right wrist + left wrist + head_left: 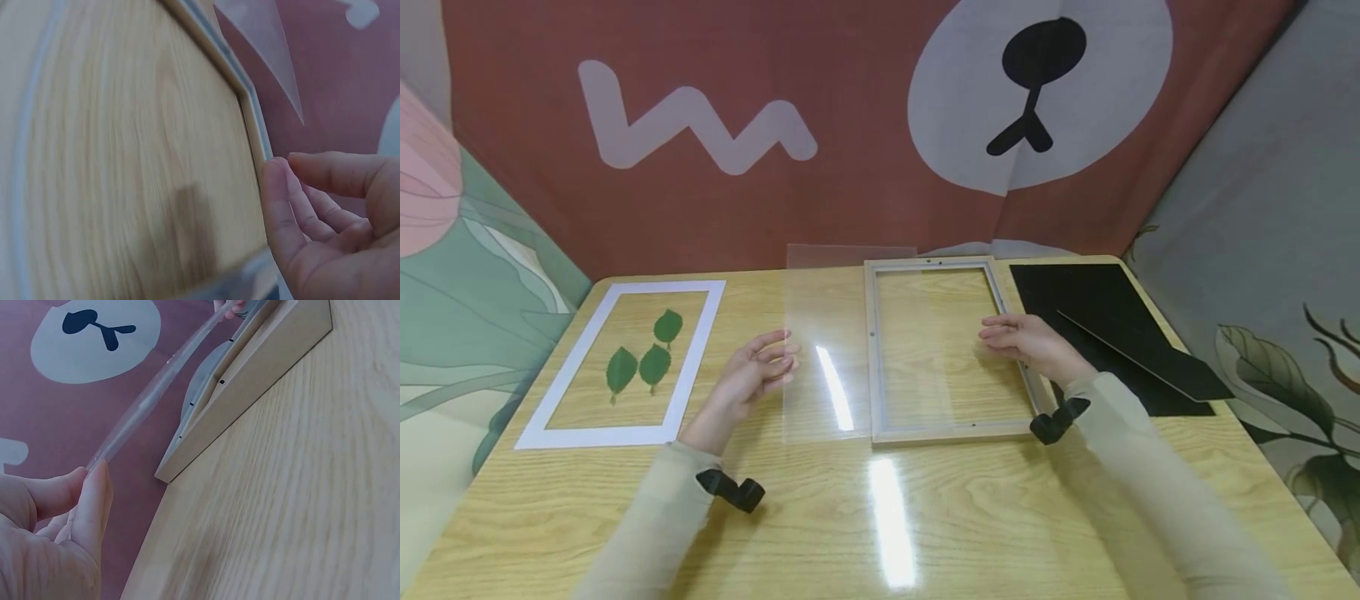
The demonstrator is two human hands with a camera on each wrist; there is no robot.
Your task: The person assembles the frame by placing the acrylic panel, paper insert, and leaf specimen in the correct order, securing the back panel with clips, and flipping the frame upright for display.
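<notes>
A clear transparent sheet is raised above the table, its right part overlapping the opening of a light wooden frame. At the sheet's left edge, my left hand pinches it between thumb and fingers; the left wrist view shows the thumb against one face of the sheet. Over the frame's right side hovers my right hand, fingers loosely bent with nothing visible between them. In the right wrist view, the sheet's corner is apart from that hand.
Left on the table lies a white rectangular border with green leaves inside its outline. At the right are a black board and a tilted black piece resting on it, overhanging the table edge. A patterned cloth hangs behind.
</notes>
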